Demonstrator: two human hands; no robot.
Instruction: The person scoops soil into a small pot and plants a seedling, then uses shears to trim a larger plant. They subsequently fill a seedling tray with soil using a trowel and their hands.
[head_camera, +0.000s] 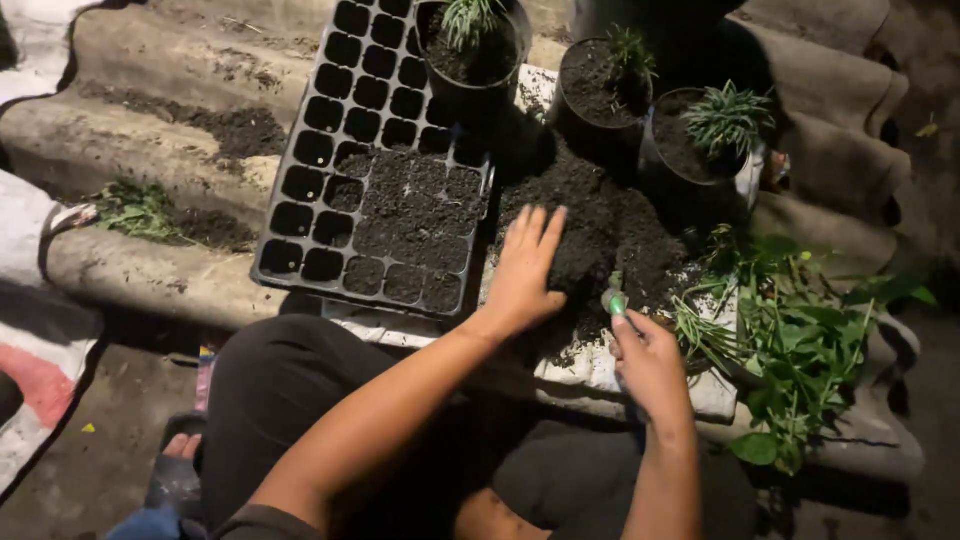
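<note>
Glossy black plastic seed tray (330, 150), crumbly matt soil (600, 235), rough corrugated sheet (130, 130)

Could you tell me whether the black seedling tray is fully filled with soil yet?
Partly filled: the seedling tray has soil only in its near-right cells; the rest are empty.

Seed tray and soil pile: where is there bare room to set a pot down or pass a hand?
Bare patches: the ridged sheet left of the seed tray, and its strip below the tray's near edge. Crowded: the soil pile under the left hand, three pots behind it, and cut greens beside the right hand.
</note>
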